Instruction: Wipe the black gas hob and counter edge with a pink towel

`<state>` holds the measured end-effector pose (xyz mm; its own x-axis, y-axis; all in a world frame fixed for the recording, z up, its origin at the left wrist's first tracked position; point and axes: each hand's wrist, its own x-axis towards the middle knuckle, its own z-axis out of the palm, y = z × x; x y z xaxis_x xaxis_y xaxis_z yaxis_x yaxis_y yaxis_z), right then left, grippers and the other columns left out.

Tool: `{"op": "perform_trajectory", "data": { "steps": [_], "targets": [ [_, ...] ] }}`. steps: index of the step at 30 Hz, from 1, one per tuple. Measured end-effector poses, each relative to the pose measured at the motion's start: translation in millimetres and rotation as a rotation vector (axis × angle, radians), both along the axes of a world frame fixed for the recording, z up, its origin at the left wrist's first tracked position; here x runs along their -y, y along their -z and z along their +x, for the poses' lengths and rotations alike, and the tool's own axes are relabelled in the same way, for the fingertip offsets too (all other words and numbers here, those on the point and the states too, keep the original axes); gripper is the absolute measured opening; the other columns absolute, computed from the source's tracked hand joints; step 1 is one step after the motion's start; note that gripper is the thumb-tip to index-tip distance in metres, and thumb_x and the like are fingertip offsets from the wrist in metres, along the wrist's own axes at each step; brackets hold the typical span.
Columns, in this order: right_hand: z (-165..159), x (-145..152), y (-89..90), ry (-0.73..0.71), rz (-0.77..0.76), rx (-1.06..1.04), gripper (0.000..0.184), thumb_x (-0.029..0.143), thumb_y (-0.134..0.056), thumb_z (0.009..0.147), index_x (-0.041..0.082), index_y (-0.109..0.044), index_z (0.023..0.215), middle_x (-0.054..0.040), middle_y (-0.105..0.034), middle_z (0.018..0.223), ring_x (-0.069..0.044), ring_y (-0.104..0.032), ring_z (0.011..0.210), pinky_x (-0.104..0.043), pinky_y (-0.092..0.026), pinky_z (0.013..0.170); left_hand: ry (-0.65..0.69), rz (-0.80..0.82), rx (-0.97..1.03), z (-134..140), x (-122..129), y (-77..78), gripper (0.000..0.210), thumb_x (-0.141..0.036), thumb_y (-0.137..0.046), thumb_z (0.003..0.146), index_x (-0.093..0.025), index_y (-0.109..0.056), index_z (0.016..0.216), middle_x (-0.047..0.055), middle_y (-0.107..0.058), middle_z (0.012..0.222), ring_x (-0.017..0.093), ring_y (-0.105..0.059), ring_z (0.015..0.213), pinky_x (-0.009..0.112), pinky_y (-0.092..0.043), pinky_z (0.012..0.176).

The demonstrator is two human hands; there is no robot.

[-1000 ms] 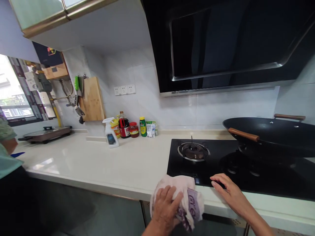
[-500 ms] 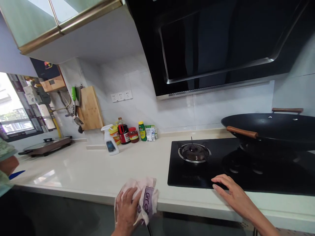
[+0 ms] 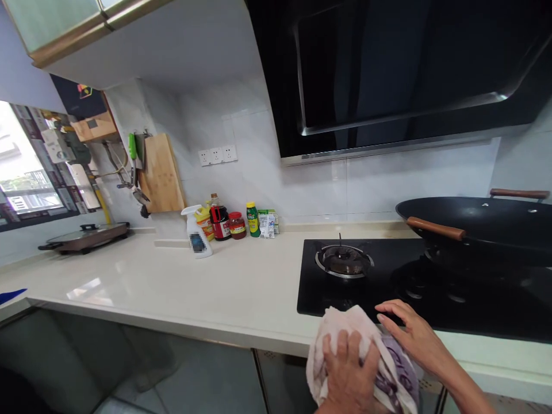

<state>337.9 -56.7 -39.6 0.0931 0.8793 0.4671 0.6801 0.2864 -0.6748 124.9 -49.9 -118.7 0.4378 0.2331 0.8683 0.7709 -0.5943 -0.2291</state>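
My left hand (image 3: 351, 368) is closed on a pale pink cloth (image 3: 340, 322) with purple lettering, bunched at the counter's front edge just before the hob. My right hand (image 3: 409, 333) is beside the cloth at the front of the black gas hob (image 3: 366, 299), fingers apart and holding nothing. Whether its fingers touch the hob or the cloth I cannot tell. Behind the hands is the left burner (image 3: 345, 261), with no pot on it. A large black wok (image 3: 509, 227) with wooden handles sits over the right burner.
On the white counter (image 3: 172, 287), a spray bottle (image 3: 198, 236) stands near several sauce containers and seasoning packets (image 3: 267, 223). A lidded electric pan (image 3: 86, 237) is at the far left. The black range hood (image 3: 388, 75) hangs above; a cutting board (image 3: 163, 175) leans on the wall.
My left hand has moved right with the cloth, from the counter left of the hob to beside my right hand. The person at the left edge is out of view.
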Motion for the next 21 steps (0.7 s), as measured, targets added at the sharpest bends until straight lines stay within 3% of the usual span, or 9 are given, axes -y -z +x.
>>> {"op": "perform_trajectory", "data": {
  "steps": [3,7,13,21],
  "targets": [
    [2.9,-0.8,2.0,0.003,-0.009,0.020,0.037,0.059,-0.053,0.091,0.029,-0.072,0.104,-0.0061,-0.067,0.118,-0.024,-0.062,0.110,-0.033,-0.055,0.081,0.062,0.005,0.000,2.8,4.5,-6.9,0.057,-0.056,-0.067,0.076,-0.036,-0.065,0.129,0.007,-0.070,0.124,0.032,-0.057,0.115,0.054,-0.037,0.102],
    [6.3,0.2,4.3,-0.003,-0.070,0.008,0.040,0.062,-0.052,0.091,0.031,-0.071,0.107,-0.0051,-0.065,0.122,-0.023,-0.062,0.113,-0.031,-0.056,0.079,0.117,0.010,-0.057,-34.3,2.9,-20.1,0.055,-0.056,-0.065,0.081,-0.037,-0.063,0.132,0.004,-0.067,0.132,0.028,-0.057,0.120,0.045,-0.039,0.104],
    [4.9,3.9,0.1,0.031,-0.099,-0.010,0.043,0.066,-0.053,0.088,0.032,-0.071,0.106,-0.0045,-0.066,0.122,-0.024,-0.062,0.111,-0.031,-0.056,0.079,0.115,-0.010,-0.104,-124.4,-14.4,-31.0,0.057,-0.056,-0.070,0.081,-0.034,-0.062,0.133,0.004,-0.067,0.131,0.026,-0.056,0.124,0.044,-0.031,0.116],
    [1.4,4.7,-4.3,0.031,-0.059,-0.017,0.041,0.064,-0.054,0.087,0.031,-0.073,0.103,-0.0053,-0.068,0.120,-0.024,-0.064,0.109,-0.030,-0.057,0.076,0.012,0.074,-0.198,-272.3,-52.2,-38.3,0.048,-0.058,-0.056,0.092,-0.028,-0.061,0.130,0.008,-0.066,0.126,0.026,-0.053,0.128,0.045,-0.032,0.118]
  ]
}}
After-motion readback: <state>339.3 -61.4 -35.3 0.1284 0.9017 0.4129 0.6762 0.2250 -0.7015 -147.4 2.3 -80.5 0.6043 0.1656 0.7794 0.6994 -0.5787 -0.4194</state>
